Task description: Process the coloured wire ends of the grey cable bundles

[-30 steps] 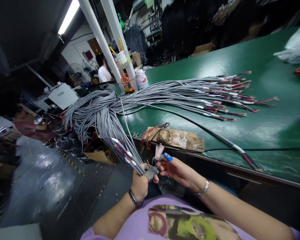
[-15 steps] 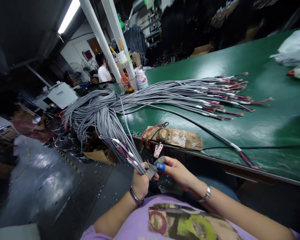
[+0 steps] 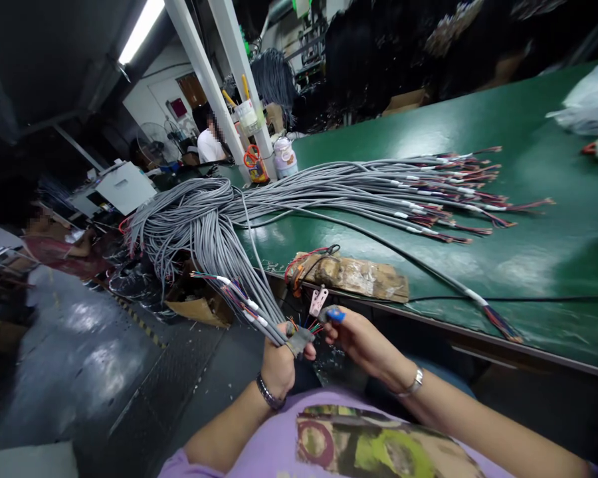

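Observation:
My left hand (image 3: 279,358) is closed around several grey cables (image 3: 264,325), its thumb covered in grey tape. Thin coloured wires (image 3: 315,328) fan out from that grip toward my right hand (image 3: 351,335). The right fingers are curled together close to the wire tips, with grey tape and a blue band on them; whether a wire is pinched there is too blurred to tell. Other cable ends with white sleeves (image 3: 252,305) and bare coloured wires stick out to the left of my left hand. Just above my right fingers hangs a pink clip (image 3: 318,301) at the table edge.
A large bundle of grey cables (image 3: 299,186) lies across the green table (image 3: 478,265). One separate cable (image 3: 423,262) runs to the front edge. A worn wooden block (image 3: 359,277) with wires sits before me. Behind are scissors (image 3: 255,164) and a bottle (image 3: 285,158). Two people sit left.
My right hand has drawn away from my left toward the right and slightly up, showing the coloured wires between them. The left hand keeps its hold on the cables. The view shifted slightly.

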Tool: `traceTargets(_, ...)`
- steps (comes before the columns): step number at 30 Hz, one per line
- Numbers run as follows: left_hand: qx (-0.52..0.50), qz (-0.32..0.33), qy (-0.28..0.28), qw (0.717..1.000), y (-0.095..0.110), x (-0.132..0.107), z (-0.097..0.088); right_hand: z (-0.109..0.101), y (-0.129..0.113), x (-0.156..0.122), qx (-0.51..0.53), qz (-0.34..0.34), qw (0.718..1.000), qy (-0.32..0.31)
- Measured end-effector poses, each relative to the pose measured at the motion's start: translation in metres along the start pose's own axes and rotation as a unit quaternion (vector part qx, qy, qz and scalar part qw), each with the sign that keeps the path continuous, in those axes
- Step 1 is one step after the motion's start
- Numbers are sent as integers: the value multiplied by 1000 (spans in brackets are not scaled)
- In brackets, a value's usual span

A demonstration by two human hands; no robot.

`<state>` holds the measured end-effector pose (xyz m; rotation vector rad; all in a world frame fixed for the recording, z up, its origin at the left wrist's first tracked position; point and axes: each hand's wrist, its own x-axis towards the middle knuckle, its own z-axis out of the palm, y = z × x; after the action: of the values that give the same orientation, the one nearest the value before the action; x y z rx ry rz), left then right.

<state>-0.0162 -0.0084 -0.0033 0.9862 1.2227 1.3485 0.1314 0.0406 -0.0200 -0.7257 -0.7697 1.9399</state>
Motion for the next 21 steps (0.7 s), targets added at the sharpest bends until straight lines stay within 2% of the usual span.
traceTargets(3,-17,5,0,1000,3,0,3,-3,-5,8,67,48,996,20)
traceTargets(5,-15,7,1,1000,5,0,6,-1,-8,15,83,65,994,4)
traceTargets(8,-3,9,6,1000,7,1,12,5,-10,23,84,46,995,-27)
traceTargets(15,14,7,17,1000,4,5,16,14,-4,29,116,27,993,-2)
traceTargets(21,24,-10,6,1000,3,5,16,17,-4,23,114,15,993,-24)
